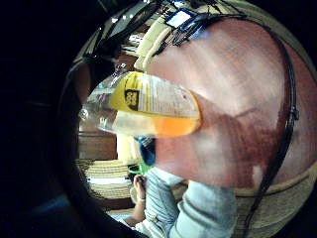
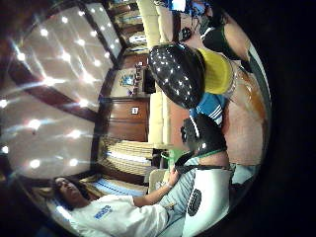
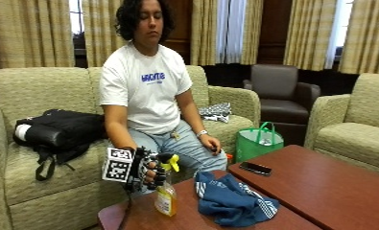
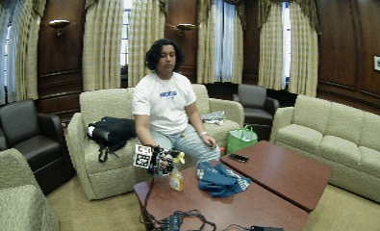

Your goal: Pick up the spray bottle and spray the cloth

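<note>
A seated person's gloved right hand (image 3: 152,171) curls its fingers around the neck of a spray bottle (image 3: 166,194) standing at the counter (image 3: 329,187) edge, nozzle toward the blue cloth (image 3: 233,201) just beside it. The grasp looks made; lifting and spraying remain.

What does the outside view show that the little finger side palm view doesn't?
Only the outside view shows the gloved right hand gripping the spray bottle at its neck, the blue cloth beside it on the table, the phone and the green bag.

Only the palm view shows the bottle's label up close and the orange liquid in its base.

Both show the bottle, the red-brown table and the person's jeans.
</note>
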Demonstrator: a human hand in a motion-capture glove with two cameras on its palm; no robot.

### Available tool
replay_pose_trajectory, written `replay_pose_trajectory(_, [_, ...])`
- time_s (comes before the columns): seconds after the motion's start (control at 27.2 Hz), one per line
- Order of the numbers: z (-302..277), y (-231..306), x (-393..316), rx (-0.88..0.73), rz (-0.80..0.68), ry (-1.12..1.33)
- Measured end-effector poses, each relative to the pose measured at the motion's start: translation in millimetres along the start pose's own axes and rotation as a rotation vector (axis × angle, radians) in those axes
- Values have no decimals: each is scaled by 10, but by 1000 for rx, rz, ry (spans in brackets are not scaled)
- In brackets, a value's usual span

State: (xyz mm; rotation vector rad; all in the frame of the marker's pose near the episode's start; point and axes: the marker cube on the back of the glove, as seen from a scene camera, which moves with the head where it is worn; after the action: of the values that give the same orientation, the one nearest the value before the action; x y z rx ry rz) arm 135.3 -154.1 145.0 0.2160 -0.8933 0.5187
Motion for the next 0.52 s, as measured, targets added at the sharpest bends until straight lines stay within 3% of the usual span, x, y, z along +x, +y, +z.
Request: replay_pose_trajectory(0.52, [254,-354,-50,-44,-9,-33])
